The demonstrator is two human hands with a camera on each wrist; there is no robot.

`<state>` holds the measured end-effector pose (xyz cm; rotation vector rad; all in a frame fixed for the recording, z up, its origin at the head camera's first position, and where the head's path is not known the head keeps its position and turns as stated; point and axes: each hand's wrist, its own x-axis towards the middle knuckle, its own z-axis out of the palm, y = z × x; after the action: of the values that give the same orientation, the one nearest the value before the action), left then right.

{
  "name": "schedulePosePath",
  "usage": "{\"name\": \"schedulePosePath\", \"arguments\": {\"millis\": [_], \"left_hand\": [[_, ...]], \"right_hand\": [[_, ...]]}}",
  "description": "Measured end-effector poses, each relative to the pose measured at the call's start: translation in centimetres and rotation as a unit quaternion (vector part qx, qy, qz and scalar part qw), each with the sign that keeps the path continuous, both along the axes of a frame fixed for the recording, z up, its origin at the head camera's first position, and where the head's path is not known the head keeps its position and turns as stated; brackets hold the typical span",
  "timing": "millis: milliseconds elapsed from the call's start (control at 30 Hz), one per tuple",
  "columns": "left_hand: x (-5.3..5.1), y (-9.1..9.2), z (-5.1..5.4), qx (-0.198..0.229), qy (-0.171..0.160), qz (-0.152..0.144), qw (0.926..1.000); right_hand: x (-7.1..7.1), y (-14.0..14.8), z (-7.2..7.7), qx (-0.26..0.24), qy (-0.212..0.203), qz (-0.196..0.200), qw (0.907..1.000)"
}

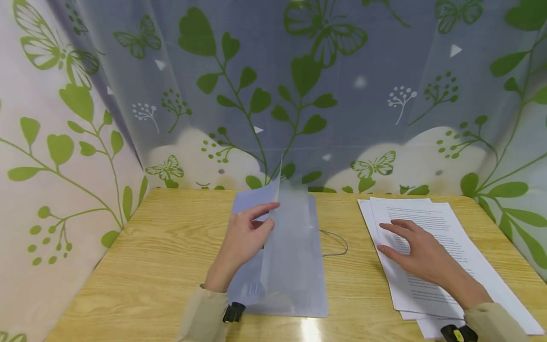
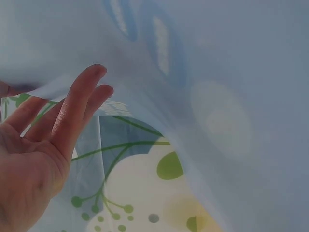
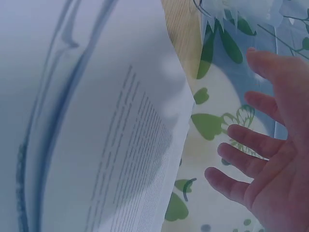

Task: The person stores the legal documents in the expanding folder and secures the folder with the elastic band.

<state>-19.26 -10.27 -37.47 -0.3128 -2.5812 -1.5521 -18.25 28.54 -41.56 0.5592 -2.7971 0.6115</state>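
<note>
A pale blue translucent plastic folder (image 1: 295, 266) lies on the table in the head view, its front cover (image 1: 252, 198) raised at an angle. My left hand (image 1: 245, 232) is at the free edge of that cover, index finger extended and thumb tip apart from it. In the left wrist view the blue plastic partly covers the fingertips of the left hand (image 2: 43, 159). Over a stack of printed papers (image 1: 427, 247) at the right, my right hand (image 1: 420, 251) spreads its fingers, holding nothing. The right wrist view shows those fingers (image 3: 244, 159) beside the printed text (image 3: 135, 159).
A thin grey cord (image 1: 344, 242) loops out from the folder's right side onto the wooden table (image 1: 171, 242). Behind and at both sides hangs a curtain (image 1: 363, 95) with green leaves and butterflies. The papers lie slightly fanned, near the table's right edge.
</note>
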Motion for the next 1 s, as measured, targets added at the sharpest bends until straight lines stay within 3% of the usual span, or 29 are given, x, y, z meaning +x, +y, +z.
{"name": "schedulePosePath", "arguments": {"millis": [233,633,1000], "left_hand": [[0.1,-0.2,0.1,0.002,0.0,0.002,1.0],[0.2,-0.3,0.0,0.011,0.0,-0.006,0.9999],[0.3,-0.3,0.1,0.011,-0.006,-0.006,0.9999]], "right_hand": [[0.1,1.2,-0.3,-0.007,0.053,-0.008,0.9985],[1.0,4.5,-1.3,0.001,0.052,-0.052,0.9973],[2.1,7.9,-2.2,0.061,-0.026,-0.114,0.9913]]}}
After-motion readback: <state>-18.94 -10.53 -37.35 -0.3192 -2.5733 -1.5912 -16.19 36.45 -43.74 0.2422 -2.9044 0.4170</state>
